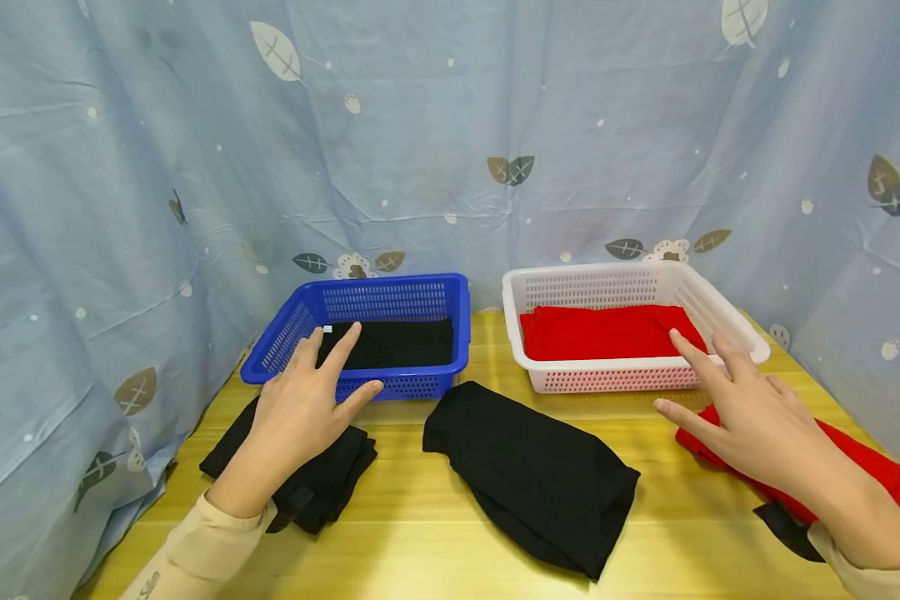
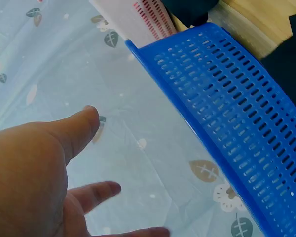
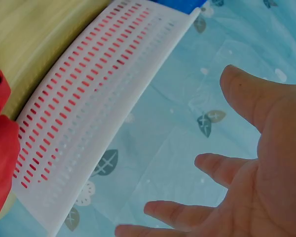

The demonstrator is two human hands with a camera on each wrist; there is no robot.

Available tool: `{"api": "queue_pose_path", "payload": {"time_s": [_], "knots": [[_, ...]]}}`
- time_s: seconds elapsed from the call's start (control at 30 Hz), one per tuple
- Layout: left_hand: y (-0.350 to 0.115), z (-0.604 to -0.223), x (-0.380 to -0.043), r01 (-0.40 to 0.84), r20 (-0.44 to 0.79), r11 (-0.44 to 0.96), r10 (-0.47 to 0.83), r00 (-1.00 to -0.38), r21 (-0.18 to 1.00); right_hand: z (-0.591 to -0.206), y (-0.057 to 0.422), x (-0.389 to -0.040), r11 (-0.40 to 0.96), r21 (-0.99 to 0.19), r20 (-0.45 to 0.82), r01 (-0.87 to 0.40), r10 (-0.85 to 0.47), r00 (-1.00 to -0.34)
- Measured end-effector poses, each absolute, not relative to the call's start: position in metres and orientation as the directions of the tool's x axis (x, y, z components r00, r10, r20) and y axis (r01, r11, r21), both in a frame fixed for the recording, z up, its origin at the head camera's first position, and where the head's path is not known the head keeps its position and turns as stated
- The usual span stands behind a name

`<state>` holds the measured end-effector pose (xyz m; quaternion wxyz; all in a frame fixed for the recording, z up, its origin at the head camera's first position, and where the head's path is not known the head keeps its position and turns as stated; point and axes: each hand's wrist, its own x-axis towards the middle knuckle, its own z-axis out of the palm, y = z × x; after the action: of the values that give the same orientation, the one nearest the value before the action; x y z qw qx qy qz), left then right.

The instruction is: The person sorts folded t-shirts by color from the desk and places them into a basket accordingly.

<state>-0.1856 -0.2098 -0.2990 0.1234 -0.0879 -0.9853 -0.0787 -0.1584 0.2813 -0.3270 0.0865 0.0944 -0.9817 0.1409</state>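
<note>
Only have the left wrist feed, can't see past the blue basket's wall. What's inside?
Observer: Black cloth, with a small white tag showing.
Operator: Is the right hand holding anything?
Observer: No, it's empty, fingers spread.
Operator: What's on the table near it?
Observer: A red cloth, partly hidden by that hand in the head view.
</note>
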Motion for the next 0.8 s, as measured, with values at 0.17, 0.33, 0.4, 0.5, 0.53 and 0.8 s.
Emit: {"api": "queue_pose_path", "payload": {"time_s": [0.17,0.33,0.4,0.5,0.53,0.8], "knots": [[-0.205,-0.301,-0.184,0.287,0.326,0.945,0.224,-0.919,0.158,-0.327,0.275,-0.148,0.934,-0.291,0.159,-0.205,-0.164,-0.974],[-0.202,-0.305,-0.186,0.371,0.336,0.903,0.288,-0.897,0.218,-0.329,0.268,-0.139,0.915,-0.342,0.120,-0.214,-0.183,-0.976],[-0.201,-0.308,-0.188,0.414,0.329,0.878,0.327,-0.886,0.241,-0.331,0.266,-0.135,0.912,-0.339,0.130,-0.229,-0.196,-0.972],[-0.201,-0.312,-0.192,0.488,0.281,0.823,0.415,-0.866,0.289,-0.336,0.264,-0.131,0.894,-0.368,0.128,-0.255,-0.223,-0.966],[-0.201,-0.313,-0.194,0.511,0.252,0.798,0.448,-0.858,0.319,-0.338,0.264,-0.129,0.885,-0.387,0.117,-0.257,-0.230,-0.966],[-0.195,-0.329,-0.209,0.493,0.016,0.698,0.569,-0.822,0.520,-0.356,0.260,-0.123,0.792,-0.584,-0.092,-0.181,-0.286,-0.954]]}}
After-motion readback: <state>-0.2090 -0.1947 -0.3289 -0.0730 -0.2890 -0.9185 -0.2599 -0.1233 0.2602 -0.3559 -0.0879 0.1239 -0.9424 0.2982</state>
